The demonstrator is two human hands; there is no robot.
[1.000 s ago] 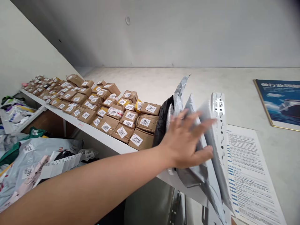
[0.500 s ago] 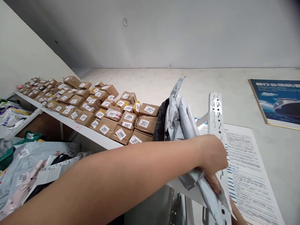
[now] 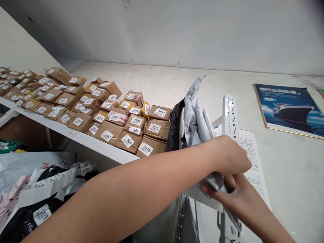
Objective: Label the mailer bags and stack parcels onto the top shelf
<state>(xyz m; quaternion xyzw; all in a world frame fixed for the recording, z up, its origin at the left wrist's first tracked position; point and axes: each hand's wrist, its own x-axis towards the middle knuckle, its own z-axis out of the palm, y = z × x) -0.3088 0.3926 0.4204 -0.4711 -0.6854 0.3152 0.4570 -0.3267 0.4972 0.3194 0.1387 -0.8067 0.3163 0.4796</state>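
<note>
The perforated metal upright at the shelf's end has both bare hands gathered low against its near side, in front of it. The right hand, reaching in from below and right of the upright, is closed on the lower part of the grey poly mailers, its digits lying across the plastic with little gap; how the rest wrap behind is hidden. The left hand bends down at the wrist just above, its back covering the middle of the upright and its fingers pointing down beside the right hand; most are out of sight, so I cannot tell how far open it is or whether it has hold of the plastic. The mailers stand on edge just left of the upright, one end hanging below the right hand. A black poly mailer stands beyond them, farther left of the upright, then stacked cardboard boxes with numbered labels along the white shelf board. Right of the upright are a printed notice and a framed ship poster.
</note>
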